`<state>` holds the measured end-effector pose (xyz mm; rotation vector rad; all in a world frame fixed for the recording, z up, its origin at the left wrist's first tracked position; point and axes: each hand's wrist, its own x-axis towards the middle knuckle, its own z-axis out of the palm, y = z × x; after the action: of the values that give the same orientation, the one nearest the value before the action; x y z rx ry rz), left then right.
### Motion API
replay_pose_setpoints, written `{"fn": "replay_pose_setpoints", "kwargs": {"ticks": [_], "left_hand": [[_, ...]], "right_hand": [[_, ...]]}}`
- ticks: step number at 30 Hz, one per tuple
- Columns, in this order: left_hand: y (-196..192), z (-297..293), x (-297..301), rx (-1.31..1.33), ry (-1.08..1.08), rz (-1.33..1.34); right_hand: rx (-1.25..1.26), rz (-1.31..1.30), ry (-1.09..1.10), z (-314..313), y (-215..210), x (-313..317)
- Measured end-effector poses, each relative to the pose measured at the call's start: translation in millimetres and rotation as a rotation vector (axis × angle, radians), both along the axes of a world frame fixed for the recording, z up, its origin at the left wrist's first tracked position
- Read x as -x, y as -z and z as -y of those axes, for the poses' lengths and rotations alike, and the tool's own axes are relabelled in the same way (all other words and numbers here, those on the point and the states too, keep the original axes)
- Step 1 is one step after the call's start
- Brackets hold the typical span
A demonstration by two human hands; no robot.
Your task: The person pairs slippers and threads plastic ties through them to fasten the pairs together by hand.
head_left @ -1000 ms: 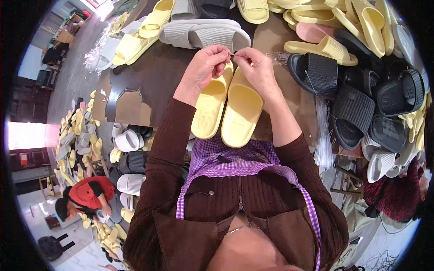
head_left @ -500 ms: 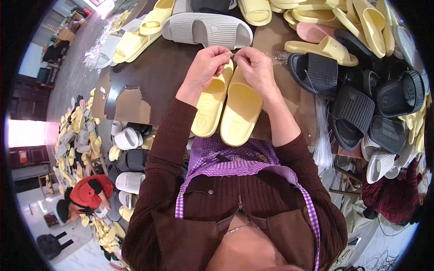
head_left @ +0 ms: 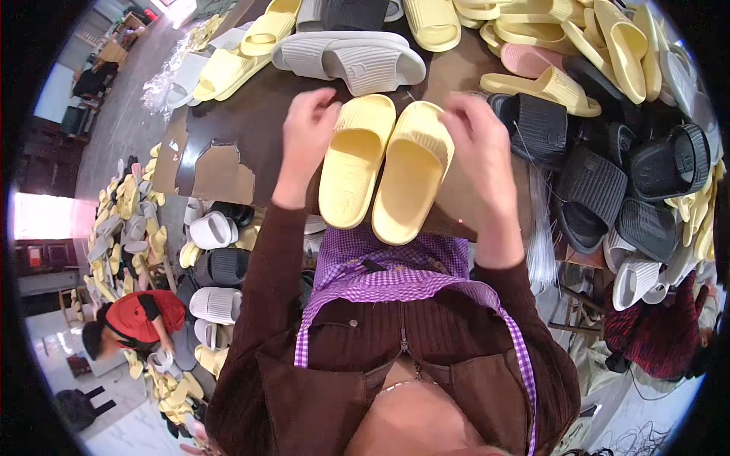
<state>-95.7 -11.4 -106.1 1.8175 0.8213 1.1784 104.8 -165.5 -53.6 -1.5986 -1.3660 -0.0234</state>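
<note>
Right hand (head_left: 482, 140) farther right, over tabletop (head_left: 243, 125)

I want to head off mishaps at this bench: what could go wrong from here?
The heel ends of the yellow slippers lie by the near edge of the table, so a nudge might tip one off. Clear strands hang beside the right forearm; a sleeve could snag them. The black slippers at the right overlap, so one might slide if bumped.

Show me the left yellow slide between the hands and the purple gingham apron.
Left yellow slide (head_left: 350, 169): head view, on its footbed.
Purple gingham apron (head_left: 422, 261): head view, on its front.
</note>
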Motion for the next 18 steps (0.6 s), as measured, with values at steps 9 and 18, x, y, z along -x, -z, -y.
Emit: {"fn": "replay_pose_setpoints", "kwargs": {"ticks": [9,18], "left_hand": [[13,89,39,0.289,0.032,-0.563],[11,118,19,1.184,0.607,0.299]], "right_hand": [[0.624,-0.362,0.029,101,34,43],[0.213,-1.486,-0.039,123,52,32]]}}
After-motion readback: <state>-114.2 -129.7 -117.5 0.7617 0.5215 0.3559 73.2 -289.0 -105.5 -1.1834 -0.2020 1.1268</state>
